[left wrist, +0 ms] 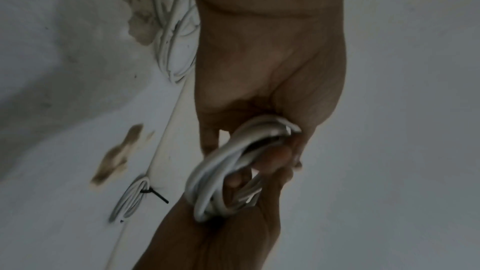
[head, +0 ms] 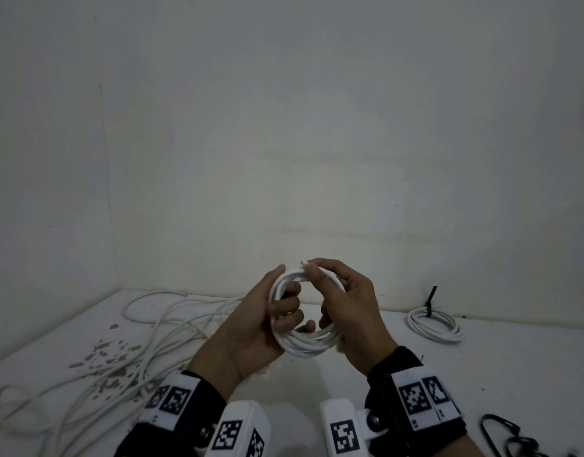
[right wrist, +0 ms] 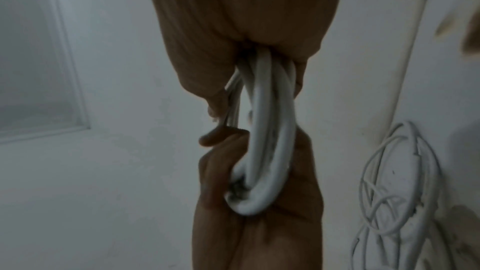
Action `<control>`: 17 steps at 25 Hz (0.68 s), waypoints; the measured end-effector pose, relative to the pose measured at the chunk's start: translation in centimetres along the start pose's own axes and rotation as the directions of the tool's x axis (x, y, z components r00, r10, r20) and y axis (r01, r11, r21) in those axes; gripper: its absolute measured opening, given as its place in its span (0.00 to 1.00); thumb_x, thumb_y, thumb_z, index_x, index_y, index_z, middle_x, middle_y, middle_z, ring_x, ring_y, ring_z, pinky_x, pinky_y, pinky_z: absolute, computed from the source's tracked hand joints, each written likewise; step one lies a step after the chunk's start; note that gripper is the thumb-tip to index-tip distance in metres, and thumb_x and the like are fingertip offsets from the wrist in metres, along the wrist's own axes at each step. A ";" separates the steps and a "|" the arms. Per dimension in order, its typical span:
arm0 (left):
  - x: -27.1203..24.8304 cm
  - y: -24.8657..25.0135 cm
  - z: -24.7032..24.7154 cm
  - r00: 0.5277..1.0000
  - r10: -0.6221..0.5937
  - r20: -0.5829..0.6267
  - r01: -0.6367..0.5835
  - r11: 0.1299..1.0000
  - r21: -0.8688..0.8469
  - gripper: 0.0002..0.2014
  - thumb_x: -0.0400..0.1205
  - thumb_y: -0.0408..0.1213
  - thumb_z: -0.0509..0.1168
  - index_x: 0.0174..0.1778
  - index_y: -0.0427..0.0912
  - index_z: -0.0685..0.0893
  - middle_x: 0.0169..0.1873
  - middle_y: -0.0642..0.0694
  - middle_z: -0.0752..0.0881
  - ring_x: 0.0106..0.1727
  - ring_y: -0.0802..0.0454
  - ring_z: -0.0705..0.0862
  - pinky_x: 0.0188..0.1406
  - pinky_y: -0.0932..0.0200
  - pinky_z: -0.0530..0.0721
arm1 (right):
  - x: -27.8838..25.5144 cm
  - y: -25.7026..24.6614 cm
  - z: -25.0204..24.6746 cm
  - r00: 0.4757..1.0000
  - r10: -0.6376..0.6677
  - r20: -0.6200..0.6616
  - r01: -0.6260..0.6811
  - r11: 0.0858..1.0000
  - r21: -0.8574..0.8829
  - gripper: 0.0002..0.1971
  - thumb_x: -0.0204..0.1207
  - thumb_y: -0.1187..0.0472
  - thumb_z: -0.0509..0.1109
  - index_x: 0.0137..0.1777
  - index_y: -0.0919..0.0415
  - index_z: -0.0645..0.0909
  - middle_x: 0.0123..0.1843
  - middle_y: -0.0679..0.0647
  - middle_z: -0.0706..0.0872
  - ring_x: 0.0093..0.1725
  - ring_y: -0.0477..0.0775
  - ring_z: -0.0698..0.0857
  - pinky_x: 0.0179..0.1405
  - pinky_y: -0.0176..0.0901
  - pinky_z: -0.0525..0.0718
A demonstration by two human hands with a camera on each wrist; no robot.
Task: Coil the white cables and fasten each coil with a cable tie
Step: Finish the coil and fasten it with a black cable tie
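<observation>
A white cable coil (head: 312,343) of several loops hangs between both hands above the table. My left hand (head: 261,321) grips its left side, fingers curled through the ring. My right hand (head: 346,311) holds the right side and pinches the cable's free end (head: 304,262) at the top. The same coil (left wrist: 215,174) fills the left wrist view, and the coil (right wrist: 267,137) shows edge-on in the right wrist view. A finished coil (head: 435,324) bound with a black cable tie (head: 429,303) lies at the right.
A loose tangle of white cables (head: 145,344) sprawls over the left of the white table (head: 481,364), across stained patches. Black ties or clips (head: 501,433) lie at the near right corner. White walls close the back and left.
</observation>
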State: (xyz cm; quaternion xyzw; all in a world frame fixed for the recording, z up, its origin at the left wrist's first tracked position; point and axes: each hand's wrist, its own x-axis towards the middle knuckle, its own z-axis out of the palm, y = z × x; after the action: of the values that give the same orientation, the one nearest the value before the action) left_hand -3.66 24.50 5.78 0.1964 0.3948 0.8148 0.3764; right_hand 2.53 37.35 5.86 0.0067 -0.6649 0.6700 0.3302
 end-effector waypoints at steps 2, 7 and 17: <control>0.1 -0.1 0.4 0.994 0.034 -0.100 -0.028 0.998 0.059 0.22 0.82 0.52 0.64 0.25 0.45 0.72 0.13 0.53 0.57 0.13 0.57 0.58 0.26 0.59 0.75 | 0.4 -0.2 -0.6 0.999 0.033 0.034 -0.033 0.999 -0.014 0.06 0.77 0.56 0.77 0.48 0.56 0.91 0.29 0.50 0.77 0.21 0.47 0.72 0.24 0.39 0.74; 0.2 -0.6 1.1 0.979 0.055 -0.197 -0.007 0.972 0.236 0.24 0.80 0.49 0.70 0.22 0.47 0.68 0.16 0.52 0.56 0.13 0.57 0.54 0.15 0.63 0.68 | 0.9 -0.1 -2.2 0.992 0.038 0.123 -0.032 0.998 -0.048 0.08 0.74 0.57 0.79 0.46 0.61 0.90 0.27 0.59 0.70 0.19 0.52 0.70 0.21 0.41 0.74; -0.2 0.1 0.4 0.986 -0.019 -0.168 0.073 0.944 0.321 0.26 0.82 0.55 0.66 0.23 0.46 0.67 0.15 0.52 0.56 0.13 0.57 0.54 0.16 0.63 0.68 | 0.6 0.1 -2.4 0.960 -0.083 0.269 0.114 0.988 -0.102 0.08 0.73 0.59 0.80 0.50 0.59 0.93 0.47 0.74 0.89 0.45 0.73 0.89 0.47 0.61 0.88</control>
State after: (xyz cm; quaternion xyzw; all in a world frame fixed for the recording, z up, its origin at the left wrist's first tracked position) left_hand -3.34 24.53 6.11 0.1797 0.5578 0.7426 0.3243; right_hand 3.08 39.76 5.73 0.1097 -0.7396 0.6060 0.2716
